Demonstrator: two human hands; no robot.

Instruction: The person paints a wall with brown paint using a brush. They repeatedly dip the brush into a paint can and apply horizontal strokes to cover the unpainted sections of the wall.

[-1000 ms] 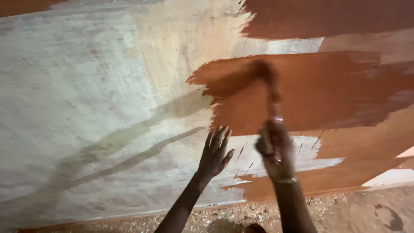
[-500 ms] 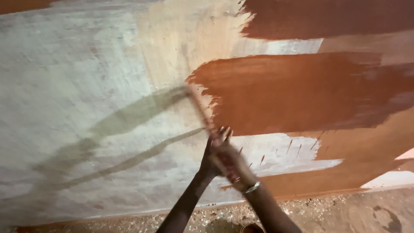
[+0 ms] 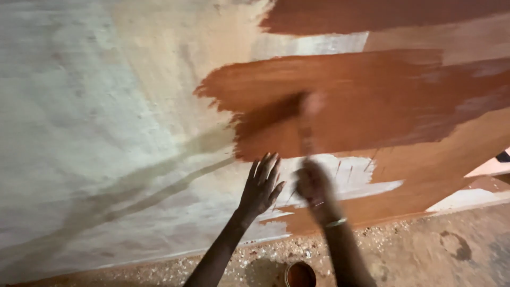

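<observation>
My left hand rests flat against the pale wall, fingers spread, holding nothing. Just to its right, my right hand is closed around the handle of a paintbrush, blurred by motion. The brush points upward, its bristles on the reddish-brown painted patch. A thin bracelet circles my right wrist. Shadows of the arm and brush fall across the wall to the left.
A small round tin of brown paint stands on the gritty floor between my arms, at the foot of the wall. Unpainted white patches lie below the brown strokes. More brown bands cover the wall's upper right.
The brush swung left to the edge of the brown patch half a second ago, then back right and upward. My left hand has stayed flat on the wall.
</observation>
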